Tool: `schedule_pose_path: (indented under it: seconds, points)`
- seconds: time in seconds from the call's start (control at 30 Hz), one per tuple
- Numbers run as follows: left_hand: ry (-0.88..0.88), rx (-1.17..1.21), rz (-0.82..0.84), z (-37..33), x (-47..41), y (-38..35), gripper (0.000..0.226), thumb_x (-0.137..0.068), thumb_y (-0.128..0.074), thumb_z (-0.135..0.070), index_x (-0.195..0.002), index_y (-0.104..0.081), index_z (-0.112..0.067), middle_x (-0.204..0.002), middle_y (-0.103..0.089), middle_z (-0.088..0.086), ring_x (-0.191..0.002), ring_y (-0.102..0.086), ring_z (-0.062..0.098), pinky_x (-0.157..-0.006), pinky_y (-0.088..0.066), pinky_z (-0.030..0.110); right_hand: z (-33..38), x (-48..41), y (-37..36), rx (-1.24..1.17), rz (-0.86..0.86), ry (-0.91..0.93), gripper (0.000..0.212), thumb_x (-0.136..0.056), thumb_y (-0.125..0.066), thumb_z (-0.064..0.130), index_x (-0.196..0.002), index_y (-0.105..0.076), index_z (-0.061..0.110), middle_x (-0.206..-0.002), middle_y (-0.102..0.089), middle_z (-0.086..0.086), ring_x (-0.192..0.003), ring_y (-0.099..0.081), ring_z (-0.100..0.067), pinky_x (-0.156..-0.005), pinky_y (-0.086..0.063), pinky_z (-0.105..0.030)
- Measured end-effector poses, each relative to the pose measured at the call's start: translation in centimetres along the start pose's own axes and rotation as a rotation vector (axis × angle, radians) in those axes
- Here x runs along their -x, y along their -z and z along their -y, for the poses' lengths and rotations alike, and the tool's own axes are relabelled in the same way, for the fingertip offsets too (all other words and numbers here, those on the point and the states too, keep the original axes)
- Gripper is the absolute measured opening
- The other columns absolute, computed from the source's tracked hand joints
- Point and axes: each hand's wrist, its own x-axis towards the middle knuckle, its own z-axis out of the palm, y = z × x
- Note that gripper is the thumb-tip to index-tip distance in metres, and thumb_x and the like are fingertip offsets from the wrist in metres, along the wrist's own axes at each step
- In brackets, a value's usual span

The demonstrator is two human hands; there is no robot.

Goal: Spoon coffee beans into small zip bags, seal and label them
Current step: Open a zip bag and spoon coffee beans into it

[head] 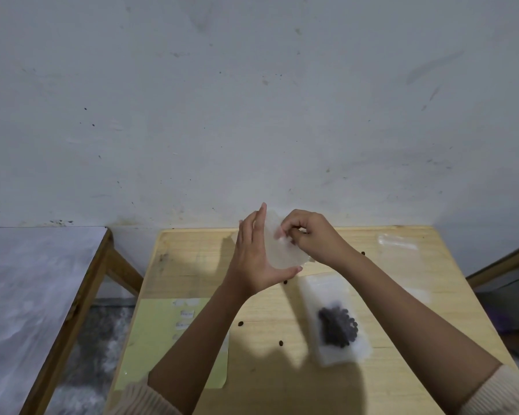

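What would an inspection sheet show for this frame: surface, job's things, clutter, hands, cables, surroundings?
Surface: light wooden table, partly in the arms' shadow.
Job's things: empty zip bag held up above the table; filled zip bag of coffee beans lying flat; yellow label sheet at the near left edge; spare zip bag lying far right.
Clutter: loose coffee beans scattered on the table.
Hands: left hand supports the empty zip bag with straight fingers, thumb beneath it; right hand pinches its edge.
Cables: nothing seen.
Surroundings: marked white wall behind; grey-topped table to the left.
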Motion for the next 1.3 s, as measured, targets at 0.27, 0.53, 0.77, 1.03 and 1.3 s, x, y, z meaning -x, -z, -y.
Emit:
schedule_pose_path:
  seconds: [0.27,0.53,0.77,1.03,1.3]
  points:
    - [-0.045,-0.123,-0.117,0.0,0.1,-0.7,0.112,-0.055,-0.064,-0.059,-0.146,-0.010,-0.023,-0.130,-0.038,0.005,-0.119,-0.037,0.016,-0.099,-0.037,0.033,0.8,0.4,-0.4,0.308,0.005,-0.019,0.023,-0.077,-0.066,0.011,-0.100,-0.065,0.012,-0.097,-0.049,0.002,-0.089,-0.053,-0.011,-0.076,-0.039,-0.014]
    - [-0.053,-0.144,-0.138,0.3,0.5,-1.0,0.104,-0.055,-0.060,-0.057,-0.142,-0.021,-0.016,-0.117,-0.046,0.003,-0.108,-0.040,0.014,-0.095,-0.036,0.027,1.5,0.6,-1.2,0.461,0.125,-0.039,0.021,-0.083,-0.060,0.012,-0.102,-0.069,0.012,-0.108,-0.055,-0.004,-0.097,-0.053,-0.017,-0.087,-0.043,-0.029]
    - [-0.068,-0.116,-0.149,1.4,1.1,-0.9,0.098,-0.055,-0.065,-0.052,-0.138,-0.035,-0.012,-0.113,-0.051,0.002,-0.103,-0.050,0.018,-0.092,-0.041,0.029,2.0,0.4,-2.3,0.494,0.119,-0.091,0.032,-0.072,-0.064,0.013,-0.104,-0.063,0.006,-0.096,-0.047,0.001,-0.086,-0.051,-0.015,-0.083,-0.048,-0.032]
    - [-0.105,0.002,-0.225,2.2,1.3,0.4,0.074,-0.061,-0.069,-0.041,-0.127,-0.043,-0.022,-0.115,-0.055,-0.004,-0.102,-0.055,0.015,-0.091,-0.038,0.025,3.1,-0.4,-3.3,0.546,0.140,-0.044,0.036,-0.071,-0.068,0.021,-0.104,-0.057,0.009,-0.100,-0.037,0.006,-0.084,-0.051,-0.017,-0.083,-0.046,-0.031]
    - [-0.034,0.099,-0.114,4.2,2.1,1.6,0.074,-0.063,-0.071,-0.041,-0.124,-0.046,-0.009,-0.115,-0.058,0.001,-0.100,-0.058,0.014,-0.086,-0.048,0.032,2.0,-0.5,-2.5,0.040,0.163,-0.089,0.021,-0.066,-0.082,0.020,-0.082,-0.071,0.028,-0.100,-0.066,0.001,-0.091,-0.062,-0.010,-0.087,-0.052,-0.027]
